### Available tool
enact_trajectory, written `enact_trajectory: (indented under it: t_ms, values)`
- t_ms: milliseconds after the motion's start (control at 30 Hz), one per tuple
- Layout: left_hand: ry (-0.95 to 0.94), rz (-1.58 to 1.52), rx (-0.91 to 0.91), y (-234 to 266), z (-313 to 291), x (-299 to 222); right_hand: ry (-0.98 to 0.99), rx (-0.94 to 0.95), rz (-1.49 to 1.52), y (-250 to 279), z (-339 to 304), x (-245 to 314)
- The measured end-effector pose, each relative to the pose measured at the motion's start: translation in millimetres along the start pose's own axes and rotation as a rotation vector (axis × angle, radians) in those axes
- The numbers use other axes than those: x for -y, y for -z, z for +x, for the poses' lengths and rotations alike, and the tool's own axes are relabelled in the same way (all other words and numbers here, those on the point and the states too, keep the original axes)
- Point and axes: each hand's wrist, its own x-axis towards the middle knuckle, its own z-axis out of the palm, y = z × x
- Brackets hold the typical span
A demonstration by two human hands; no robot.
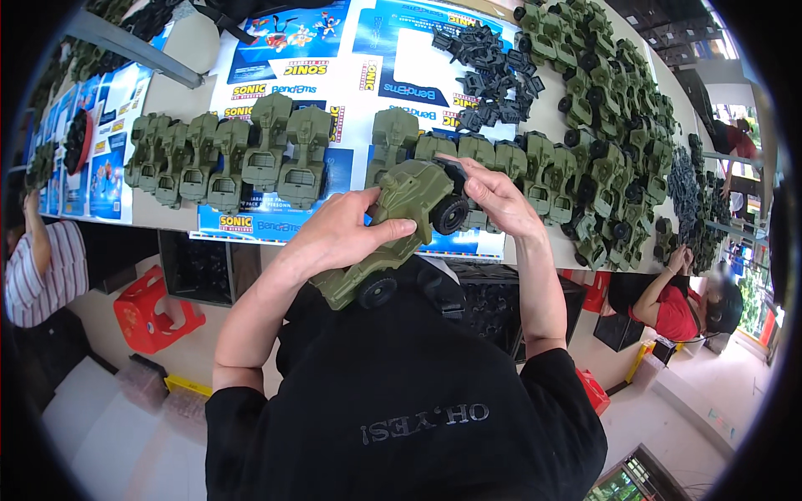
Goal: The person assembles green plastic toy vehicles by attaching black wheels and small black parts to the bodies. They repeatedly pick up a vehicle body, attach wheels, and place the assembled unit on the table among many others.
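A green toy military truck [415,194] with black wheels is held tilted in front of my chest, above the table's near edge. My left hand [347,232] is closed round its body, the thumb lying across the side. At the truck's upper end, my right hand [501,199] is closed on a dark plastic part [454,174] against the body, beside a black wheel [450,215]. The right fingertips are partly hidden behind this part. Green truck bodies [302,159] stand in a row just beyond my hands, to the left and right.
A pile of black plastic parts [489,75] lies on printed blue-and-white sheets [368,75]. Many more green trucks [618,142] crowd the table's right side. Two people work nearby, one in a striped sleeve [50,263], one in a red shirt [668,309]. A red stool [154,311] stands below left.
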Motion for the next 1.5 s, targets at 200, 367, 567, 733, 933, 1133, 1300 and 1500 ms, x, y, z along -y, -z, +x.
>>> enact_trajectory:
  t_ms: [200, 367, 567, 733, 933, 1133, 1300, 1500]
  values:
    - [-0.002, 0.018, -0.005, -3.2, 0.7, 0.6, 0.050, -0.014, -0.028, -7.3, 1.1, 2.8]
    - [0.007, 0.006, 0.013, -3.9, 0.1, 2.1, 0.072, 0.017, -0.172, -5.9, -1.2, 2.8]
    - [-0.048, 0.109, -0.004, -7.8, -3.4, 1.9, 0.141, 0.017, -0.308, -3.4, -8.9, 12.5]
    - [-0.017, -0.013, 0.061, -6.7, -1.3, 8.6, 0.138, -0.005, -0.403, -7.4, -9.2, 17.3]
    - [-0.191, -0.139, 0.076, -15.3, 0.4, 21.7, 0.237, 0.018, -0.438, -16.1, -9.3, 39.1]
    - [-0.164, 0.059, 0.146, -11.7, -3.9, -2.3, 0.052, -0.238, -0.115, -27.0, -1.8, 43.9]
    - [-0.375, 0.309, -0.052, -12.8, -6.6, -10.7, 0.024, -0.296, -0.194, -48.3, 7.8, 41.0]
    - [-0.391, 0.530, 0.017, -19.9, -23.4, -0.4, -0.358, -0.053, 0.229, -72.9, -9.0, 31.0]
